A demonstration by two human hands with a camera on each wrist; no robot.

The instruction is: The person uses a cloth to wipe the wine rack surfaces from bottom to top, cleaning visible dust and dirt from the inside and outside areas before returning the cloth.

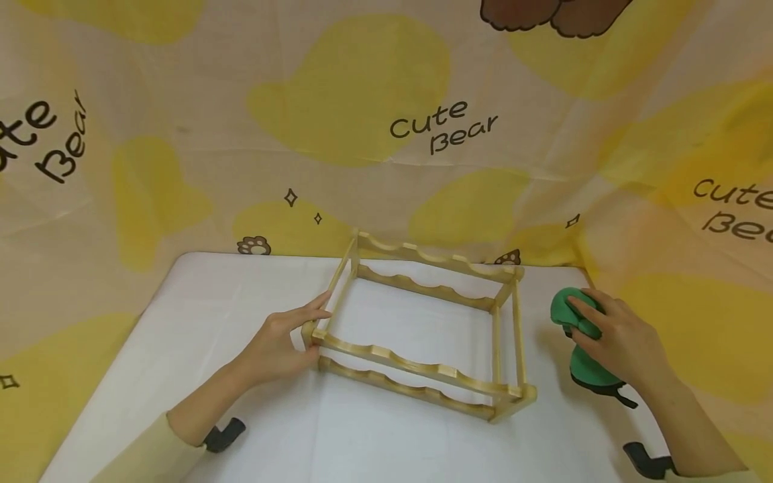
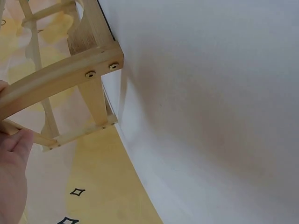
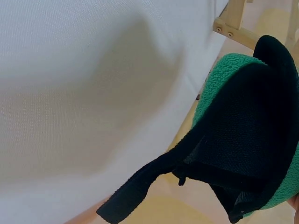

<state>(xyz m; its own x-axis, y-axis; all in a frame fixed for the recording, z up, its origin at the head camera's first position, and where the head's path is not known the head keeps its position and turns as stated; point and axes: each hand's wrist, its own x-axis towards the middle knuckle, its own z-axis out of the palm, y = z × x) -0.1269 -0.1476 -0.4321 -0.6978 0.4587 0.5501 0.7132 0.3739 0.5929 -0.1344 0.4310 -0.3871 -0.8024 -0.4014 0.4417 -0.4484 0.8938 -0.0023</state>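
Observation:
A light wooden rack (image 1: 410, 364) with scalloped rails, like a small wine rack, stands at a slant on the white table. My left hand (image 1: 278, 339) grips its left end, thumb low at the near corner and fingers over the end rail. In the left wrist view, screw heads show on the rack's end bar (image 2: 56, 77). Right of the rack, my right hand (image 1: 631, 342) holds a green terry-cloth mitt (image 1: 592, 369), fingers pressed into its folded upper part. The right wrist view shows the mitt's black lining (image 3: 243, 126) and a loose black strap (image 3: 135, 191) hanging out.
The white tabletop (image 1: 266, 429) ends at a cloth backdrop (image 1: 350, 87) with yellow patches and "Cute Bear" lettering behind and at both sides. A dark wrist-worn piece (image 1: 225, 435) shows at the left forearm, another dark piece (image 1: 646, 461) at the right one.

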